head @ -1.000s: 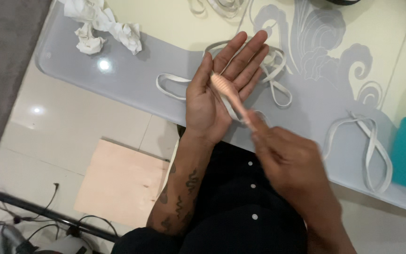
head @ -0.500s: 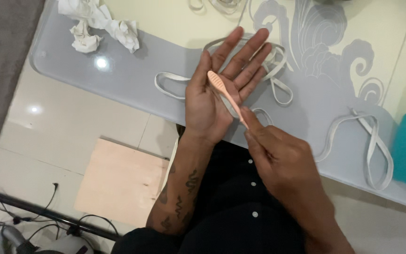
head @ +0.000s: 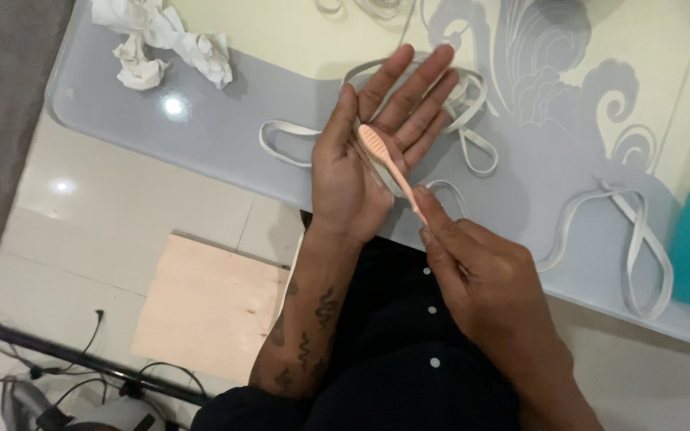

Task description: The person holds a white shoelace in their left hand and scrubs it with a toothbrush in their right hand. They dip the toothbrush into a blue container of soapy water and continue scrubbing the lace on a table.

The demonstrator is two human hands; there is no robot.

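Pink brush (head: 385,156): lies across open left hand (head: 361,160), palm up, fingers spread. Long axis diagonal; head up-left, handle down-right, pinched in right hand (head: 481,279) grip. White straps (head: 473,120) on desk (head: 225,128) beneath.

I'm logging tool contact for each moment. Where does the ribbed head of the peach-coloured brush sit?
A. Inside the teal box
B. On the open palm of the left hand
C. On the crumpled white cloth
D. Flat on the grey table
B: the brush is pinched by its handle in the right hand, and its ribbed head lies on the upturned palm of the left hand, above the table.
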